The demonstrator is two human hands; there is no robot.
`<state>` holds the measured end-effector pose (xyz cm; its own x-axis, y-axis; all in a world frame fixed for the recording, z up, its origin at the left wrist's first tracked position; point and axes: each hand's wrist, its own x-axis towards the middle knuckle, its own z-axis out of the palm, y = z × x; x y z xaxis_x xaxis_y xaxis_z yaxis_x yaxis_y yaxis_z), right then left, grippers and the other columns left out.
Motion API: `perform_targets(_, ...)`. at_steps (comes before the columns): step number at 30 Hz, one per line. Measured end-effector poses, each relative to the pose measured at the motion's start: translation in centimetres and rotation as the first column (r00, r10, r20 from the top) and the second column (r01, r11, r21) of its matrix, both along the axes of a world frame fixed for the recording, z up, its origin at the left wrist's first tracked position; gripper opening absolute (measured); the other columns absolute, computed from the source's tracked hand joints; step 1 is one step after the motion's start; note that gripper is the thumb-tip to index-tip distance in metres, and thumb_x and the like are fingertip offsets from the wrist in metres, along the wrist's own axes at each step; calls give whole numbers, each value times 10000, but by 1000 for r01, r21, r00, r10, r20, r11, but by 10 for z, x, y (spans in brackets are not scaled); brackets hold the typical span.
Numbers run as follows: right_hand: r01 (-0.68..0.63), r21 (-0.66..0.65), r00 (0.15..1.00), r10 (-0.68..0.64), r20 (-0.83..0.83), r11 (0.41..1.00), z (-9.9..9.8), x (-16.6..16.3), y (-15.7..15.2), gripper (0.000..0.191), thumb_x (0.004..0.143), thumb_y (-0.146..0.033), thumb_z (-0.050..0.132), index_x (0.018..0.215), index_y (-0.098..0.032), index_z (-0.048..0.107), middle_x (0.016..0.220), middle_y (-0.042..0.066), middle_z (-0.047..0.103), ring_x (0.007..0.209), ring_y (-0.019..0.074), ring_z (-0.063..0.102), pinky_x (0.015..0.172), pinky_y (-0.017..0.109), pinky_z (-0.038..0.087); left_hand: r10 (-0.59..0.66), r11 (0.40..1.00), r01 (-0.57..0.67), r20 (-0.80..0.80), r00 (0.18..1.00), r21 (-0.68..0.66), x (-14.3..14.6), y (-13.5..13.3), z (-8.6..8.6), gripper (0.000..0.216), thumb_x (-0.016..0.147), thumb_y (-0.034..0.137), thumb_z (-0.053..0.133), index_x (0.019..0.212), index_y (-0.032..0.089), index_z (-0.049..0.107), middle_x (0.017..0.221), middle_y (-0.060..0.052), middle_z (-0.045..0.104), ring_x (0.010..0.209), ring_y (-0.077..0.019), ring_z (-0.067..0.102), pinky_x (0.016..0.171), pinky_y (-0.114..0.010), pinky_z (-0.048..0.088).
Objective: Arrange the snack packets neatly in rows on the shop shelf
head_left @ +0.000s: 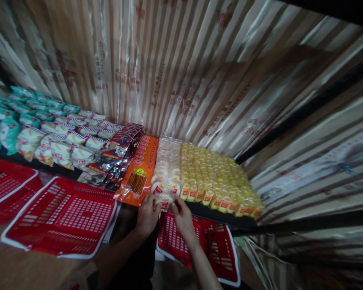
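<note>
You had the white packet [163, 199] at the front edge of the shelf [207, 212], at the near end of the white rows [169, 157]. Its long axis ran crosswise, roughly from one hand to the other, so it lay about square to those rows, which stretched back toward the striped sheet [181, 64]. Its red label faced up and toward you; the print was too blurred to read. Your left hand [148, 215] pinched the packet's left end, thumb and fingers close together, and your right hand [183, 217] gripped the right end in a similarly narrow hold. Whether the packet's underside touched the shelf, you could not tell from this view. Just left of the rows lay the orange bag [143, 165], its long side also running back to the sheet, and past it came dark pouches [121, 143], white bags [60, 153] and green bags [9, 135]. To the right, the yellow packets [214, 173] stood in close-set rows. Below the shelf's front edge, one red basket [78, 209] sat left of your arms and another basket [211, 241] sat partly behind your right forearm.
</note>
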<state>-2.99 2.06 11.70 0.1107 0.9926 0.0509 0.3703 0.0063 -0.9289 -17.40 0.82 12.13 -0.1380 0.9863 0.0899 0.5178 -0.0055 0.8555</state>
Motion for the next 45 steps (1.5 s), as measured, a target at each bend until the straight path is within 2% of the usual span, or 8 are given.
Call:
perform_targets(9,31,112,997,-39,62,993,-10,4,4,389,790,-321,461,1108,-188,642,1173,84,621,1129,184,543,1030,360,377,10,1000,-11,75,997,7,4,5,-5,245,774,207,482,1004,167,557,1064,-95,644,1013,-207,598,915,-353,463)
perform_targets(15,38,112,999,-42,29,993,-9,4,1,373,790,-289,460,1096,-194,651,1168,70,635,1126,191,557,1016,370,402,-15,966,17,-10,1000,260,3,2,-17,218,771,224,491,968,166,566,1116,-118,637,1044,-231,596,901,-399,489)
perform_targets(21,17,159,999,-23,39,987,-7,8,5,317,781,-234,459,1013,-210,673,1121,55,656,1070,187,589,990,367,429,-117,925,134,-70,991,355,-5,9,0,187,772,221,503,933,163,578,922,-82,671,888,-200,634,801,-344,536)
perform_targets(28,-5,228,996,-14,83,974,-21,8,17,383,772,-217,471,1111,-208,647,1185,68,626,1135,197,557,991,390,437,-108,963,83,86,990,258,-3,20,2,262,787,250,476,1006,150,580,979,-91,675,903,-199,642,786,-339,545)
perform_targets(34,-41,206,998,32,46,978,-14,8,18,376,756,-187,456,1071,-216,659,1200,52,619,1146,183,552,1009,390,419,-149,978,111,217,965,178,0,16,-4,372,786,273,487,1123,126,546,1134,-125,637,1013,-222,619,843,-360,530)
perform_targets(38,-22,159,999,30,-45,987,-6,7,16,305,746,-221,486,985,-203,673,1163,62,636,1131,195,557,1017,395,402,-175,981,138,297,939,140,-1,18,-2,346,785,282,492,1087,124,553,1103,-131,643,971,-225,633,804,-356,546)
perform_targets(40,-7,88,991,19,-131,996,-4,4,13,308,757,-276,522,1027,-194,645,1123,76,647,1057,199,596,959,377,454,-194,979,161,338,921,122,-2,19,0,325,796,288,484,1069,124,549,1046,-121,654,921,-214,646,766,-338,557)
perform_targets(45,-1,-61,928,-22,-372,998,-7,-9,5,503,701,-363,623,1161,-189,519,1015,69,669,840,180,657,777,327,538,-196,978,168,286,938,122,-2,21,-2,326,775,277,497,1066,137,541,1060,-115,637,947,-212,630,773,-342,554)
